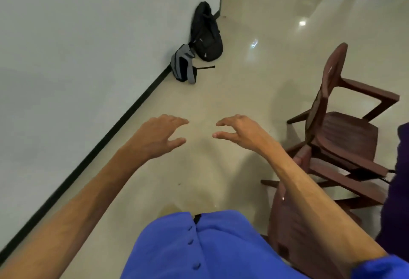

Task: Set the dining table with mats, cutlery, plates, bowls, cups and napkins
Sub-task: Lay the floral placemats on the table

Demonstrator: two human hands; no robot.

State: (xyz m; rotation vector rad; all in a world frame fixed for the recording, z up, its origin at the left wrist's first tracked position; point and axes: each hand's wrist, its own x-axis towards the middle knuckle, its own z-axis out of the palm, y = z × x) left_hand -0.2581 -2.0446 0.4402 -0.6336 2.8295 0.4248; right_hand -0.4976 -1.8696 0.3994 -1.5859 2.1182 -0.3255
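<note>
No table and no tableware in view at this moment, so we couldn't place any task item or give its heading or long axis. We judged the step as transit or setup: nothing picked, nothing laid.

Left to right:
- White wall [77,35] filled 9 to 11 o'clock, black skirting along its foot.
- Left hand [158,134] sat just left of centre, held out over the floor [243,92], fingers loosely spread and slightly bent, holding nothing.
- Grey bag [183,66] and black backpack [207,35] at 12 o'clock, on the floor against the wall, touching each other.
- Right hand [240,130] just right of centre, fingers curved toward the left hand, also empty. Hands near, fingertips apart.
- Brown chairs [345,132] at 3 to 4 o'clock, right forearm passing in front of the nearer one.

Next move, as we read it: turn to find the table and the stock, mats first since everything else sits on them. Both hands were free for that.
</note>
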